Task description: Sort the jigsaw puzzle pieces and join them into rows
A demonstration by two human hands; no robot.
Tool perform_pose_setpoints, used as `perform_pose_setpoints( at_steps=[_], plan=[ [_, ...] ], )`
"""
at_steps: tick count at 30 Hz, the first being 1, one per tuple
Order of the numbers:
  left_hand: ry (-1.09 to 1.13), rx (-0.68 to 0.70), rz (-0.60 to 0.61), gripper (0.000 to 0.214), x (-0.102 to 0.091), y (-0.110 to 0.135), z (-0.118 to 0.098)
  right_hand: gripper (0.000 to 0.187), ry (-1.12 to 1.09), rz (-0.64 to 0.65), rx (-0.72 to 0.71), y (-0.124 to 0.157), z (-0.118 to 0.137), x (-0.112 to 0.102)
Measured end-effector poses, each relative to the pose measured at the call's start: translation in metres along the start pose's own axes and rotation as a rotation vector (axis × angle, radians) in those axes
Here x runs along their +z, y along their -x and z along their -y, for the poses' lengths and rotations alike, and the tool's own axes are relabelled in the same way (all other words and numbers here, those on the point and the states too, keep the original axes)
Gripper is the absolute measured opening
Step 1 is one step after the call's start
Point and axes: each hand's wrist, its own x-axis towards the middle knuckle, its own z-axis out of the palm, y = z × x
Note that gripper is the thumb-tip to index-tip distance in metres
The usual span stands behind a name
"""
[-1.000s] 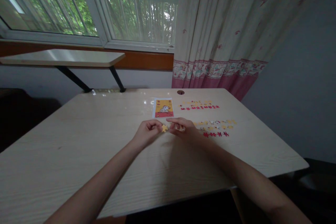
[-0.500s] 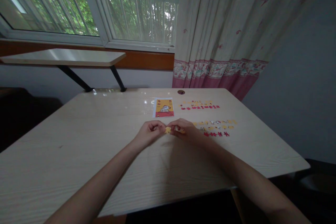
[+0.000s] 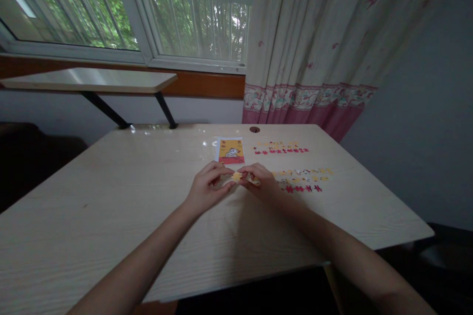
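Between my two hands is a small yellow jigsaw puzzle piece point(image 3: 237, 176), pinched at its left by my left hand point(image 3: 210, 184) and at its right by my right hand point(image 3: 261, 182). Both hands are closed at the fingertips, just above the table. Just beyond them lies a picture card point(image 3: 231, 150), yellow above and red below, with a white cartoon animal on it. Rows of loose puzzle pieces point(image 3: 306, 173) in yellow, white and red spread to the right of my right hand, which hides some of them.
A second group of puzzle pieces point(image 3: 283, 151) lies farther back, right of the card. The pale wooden table point(image 3: 111, 216) has a round cable hole point(image 3: 254, 130) at its back edge. A raised shelf point(image 3: 92, 80) stands at back left, and a curtain point(image 3: 303, 59) hangs behind.
Both hands have shifted slightly away from me with the yellow piece, and the piece has turned between the fingertips. My left fingers are spread a little wider around it.
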Motion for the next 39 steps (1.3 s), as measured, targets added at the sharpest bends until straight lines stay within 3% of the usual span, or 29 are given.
perform_pose_setpoints(
  at_steps=[6, 8, 11, 15, 19, 23, 39],
  plan=[
    [-0.087, -0.055, -0.085, 0.017, -0.010, -0.002, -0.003, 0.022, 0.068, -0.022, 0.038, -0.003, -0.012, -0.012],
    [-0.125, -0.069, -0.118, 0.017, -0.014, -0.004, -0.004, 0.019, 0.117, 0.058, 0.055, -0.004, -0.022, -0.019],
    [-0.169, -0.095, -0.123, 0.017, -0.017, -0.005, -0.003, 0.019, 0.211, 0.275, 0.094, -0.001, -0.038, -0.030],
    [-0.224, -0.110, -0.048, 0.018, -0.015, -0.004, 0.004, 0.025, 0.278, 0.460, 0.123, 0.003, -0.045, -0.035],
    [-0.279, -0.104, 0.167, 0.018, -0.006, 0.000, 0.013, 0.028, 0.287, 0.546, 0.133, 0.001, -0.037, -0.032],
    [-0.346, -0.178, 0.259, 0.018, 0.006, 0.003, 0.020, 0.029, 0.281, 0.581, 0.136, -0.001, -0.031, -0.030],
    [-0.439, -0.285, 0.282, 0.022, 0.015, 0.000, 0.029, 0.030, 0.289, 0.562, 0.100, 0.002, -0.031, -0.027]
  ],
)
